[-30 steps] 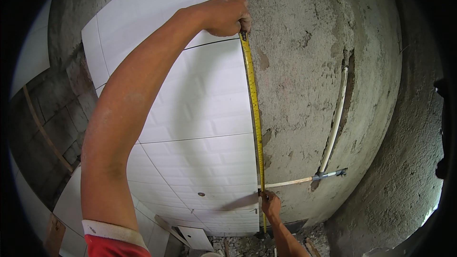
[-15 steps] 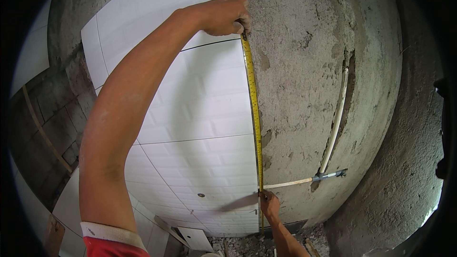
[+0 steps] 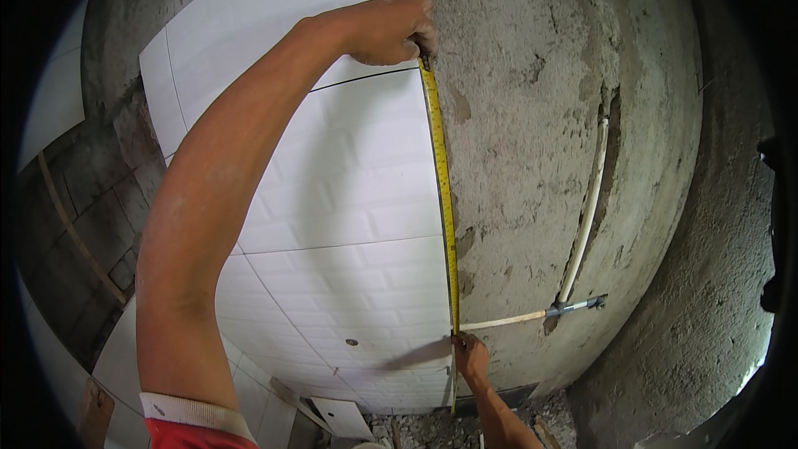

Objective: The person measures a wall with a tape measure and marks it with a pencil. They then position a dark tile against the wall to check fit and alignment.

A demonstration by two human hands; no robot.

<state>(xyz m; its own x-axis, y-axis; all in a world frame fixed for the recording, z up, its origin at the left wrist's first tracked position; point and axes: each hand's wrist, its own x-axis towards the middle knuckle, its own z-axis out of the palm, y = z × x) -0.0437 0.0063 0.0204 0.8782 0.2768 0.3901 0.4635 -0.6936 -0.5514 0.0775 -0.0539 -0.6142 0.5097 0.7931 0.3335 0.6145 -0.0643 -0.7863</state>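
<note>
My red sleeve [image 3: 199, 435] is close to me. My left hand [image 3: 391, 29] is up high, its grip curled closed on the top end of the yellow measuring tape [image 3: 443, 191]. The tape runs down the side edge of the white wall tiles [image 3: 357, 191]. Down low, my right hand [image 3: 471, 357] has its grip pinched on the tape too. Beside the tiles is a bumpy grey wall [image 3: 515, 158] with a white pipe [image 3: 591, 199] in it. Little stones [image 3: 424, 428] lie at the bottom.

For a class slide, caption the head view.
Left hand above, right hand below: yellow tape held along white tiles.
</note>
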